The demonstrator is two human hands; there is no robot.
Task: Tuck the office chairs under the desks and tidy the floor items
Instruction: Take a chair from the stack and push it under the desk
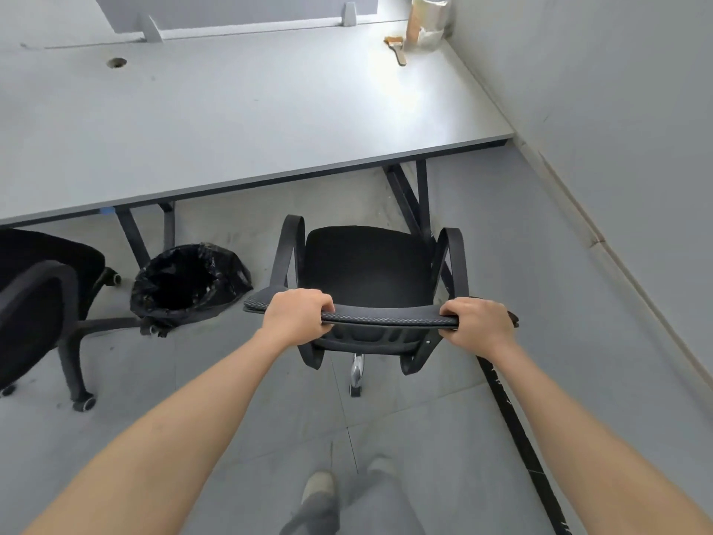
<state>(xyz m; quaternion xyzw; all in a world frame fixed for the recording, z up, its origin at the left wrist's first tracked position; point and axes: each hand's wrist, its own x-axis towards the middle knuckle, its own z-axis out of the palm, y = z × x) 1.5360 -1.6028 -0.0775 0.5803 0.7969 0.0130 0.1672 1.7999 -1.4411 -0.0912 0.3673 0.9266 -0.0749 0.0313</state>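
A: Where's the chair (366,264) right now?

B: Dead centre, seat facing twelve o'clock toward the table (231,121), front edge near the table's lip but not yet under it. Both hands are clamped over the top of the backrest, the left hand (295,316) at about nine o'clock on the rail, the right hand (476,322) at three, fingers curled round it.

A: Why grip there?

B: I'd judge a wide two-handed hold steers the wheels straight between the table legs.

A: Anything else to tidy?

B: A second chair (38,303) at nine o'clock stands clear of the table, a lined bin (185,279) beside it.

A: Any labels?

B: None readable; the jar (426,21) and brush (397,50) at one o'clock show no legible writing.
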